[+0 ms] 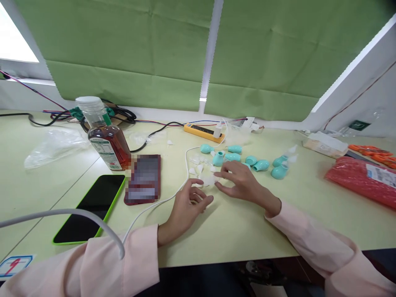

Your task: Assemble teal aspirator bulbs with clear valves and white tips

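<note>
Near the middle of the table, my right hand (pixel 239 180) has its thumb and index finger at the edge of a small translucent white plastic piece (pixel 208 179), seemingly pinching it. My left hand (pixel 190 205) is on the other side, fingers loosely curled and apart, with its index fingertip close to the same piece. Small white pieces (pixel 200 168) lie scattered just beyond my fingertips. Behind them are several turquoise hollow bulbs (pixel 218 159), some with a visible opening. Two more bulbs (pixel 279 171) with translucent tips lie to the right.
A white cable (pixel 187 165) crosses the table beside my left hand. Left are a dark-red phone (pixel 144 177), a green-edged phone (pixel 93 208) and a bottle of brown liquid (pixel 109 142). A yellow power strip (pixel 204 133) lies behind; a red package (pixel 360 179) is right.
</note>
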